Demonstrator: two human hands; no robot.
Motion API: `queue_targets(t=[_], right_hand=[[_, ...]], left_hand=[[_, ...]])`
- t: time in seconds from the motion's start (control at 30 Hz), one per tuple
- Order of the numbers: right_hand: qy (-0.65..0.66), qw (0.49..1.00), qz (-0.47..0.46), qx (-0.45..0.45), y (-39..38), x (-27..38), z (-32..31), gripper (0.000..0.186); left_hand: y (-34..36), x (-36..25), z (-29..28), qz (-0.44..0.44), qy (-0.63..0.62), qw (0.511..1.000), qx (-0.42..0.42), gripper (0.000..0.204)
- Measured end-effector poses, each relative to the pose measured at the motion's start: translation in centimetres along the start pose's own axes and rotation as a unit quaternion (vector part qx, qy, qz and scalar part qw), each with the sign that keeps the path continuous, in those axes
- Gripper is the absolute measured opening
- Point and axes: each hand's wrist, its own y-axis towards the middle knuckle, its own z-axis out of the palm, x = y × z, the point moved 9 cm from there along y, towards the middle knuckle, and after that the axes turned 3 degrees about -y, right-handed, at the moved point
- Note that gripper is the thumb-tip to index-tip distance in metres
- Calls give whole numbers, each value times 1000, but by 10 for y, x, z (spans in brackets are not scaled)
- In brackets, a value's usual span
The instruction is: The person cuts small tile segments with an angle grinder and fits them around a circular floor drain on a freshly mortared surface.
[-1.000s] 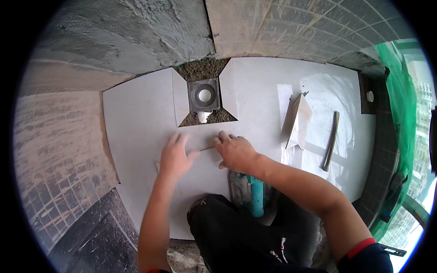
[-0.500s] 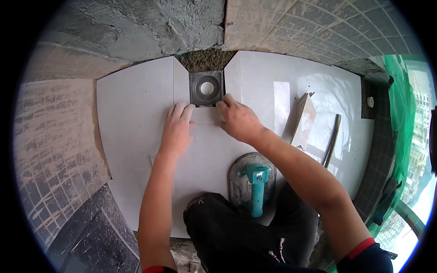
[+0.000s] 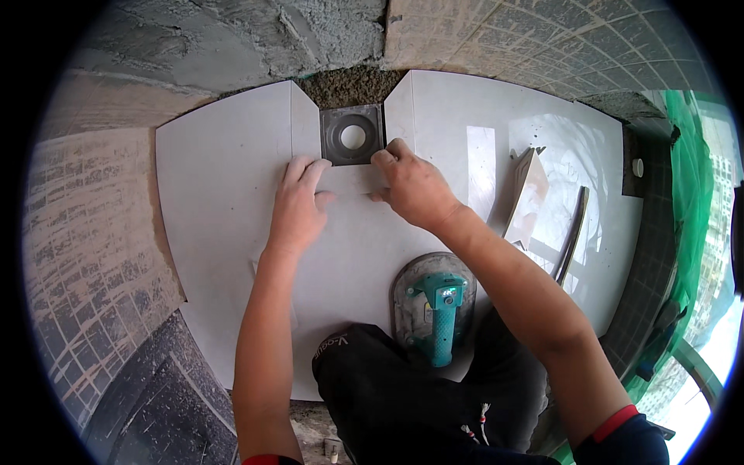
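Step in hand, as judged from the layout: a small pale grey rectangular tile piece [image 3: 350,180] is being seated against the near edge of the square grey metal floor drain with a round opening [image 3: 353,135]. The piece lies flat on the floor, at the far middle of the scene, between two large pale grey floor tiles [image 3: 225,178] whose cut corners frame the drain. Beyond the drain a patch of rough mortar bed [image 3: 353,85] is exposed.

Left hand [image 3: 298,205] — fingers extended and close together, laid flat with the fingertips on the left end of the piece and the palm on the floor tile behind it. It grips nothing; it presses down.

Right hand [image 3: 411,186] — fingers curled, tips bearing on the right end of the piece just beside the drain's near right corner. Whether any finger hooks the edge cannot be told.

The next move, in my judgement, calls for even downward pressure and a fine sideways adjustment so the joints on both sides match and the piece sits level with its neighbours.

Also noted: a teal-handled power tool on a round grey base [image 3: 434,306] near the knees, and loose tile offcuts [image 3: 527,194] with a dark curved strip [image 3: 572,232] to the right.
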Motion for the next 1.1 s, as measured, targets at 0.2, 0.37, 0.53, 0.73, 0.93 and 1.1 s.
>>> queue_targets(t=[0.2,0.37,0.53,0.73,0.93,1.1], right_hand=[[1,1000,5,-7,1,-2,-1,46],[-9,1000,-6,-13,3,1,-2,46],[-5,1000,-14,-14,0,-1,2,46],[68,992,35,-99,-21,-11,-24,44],[130,976,117,-129,-61,-56,-30,24],[154,973,87,-147,-54,-49,-12,16]], left_hand=[[0,4,1,-3,-7,1000,-7,47],[-4,8,4,-12,9,1000,-13,53],[-9,-6,6,30,45,998,-39,53],[-2,-35,39,112,-5,992,-56,54],[-5,-31,39,95,-24,991,-89,51],[-2,-34,45,87,-5,992,-86,52]])
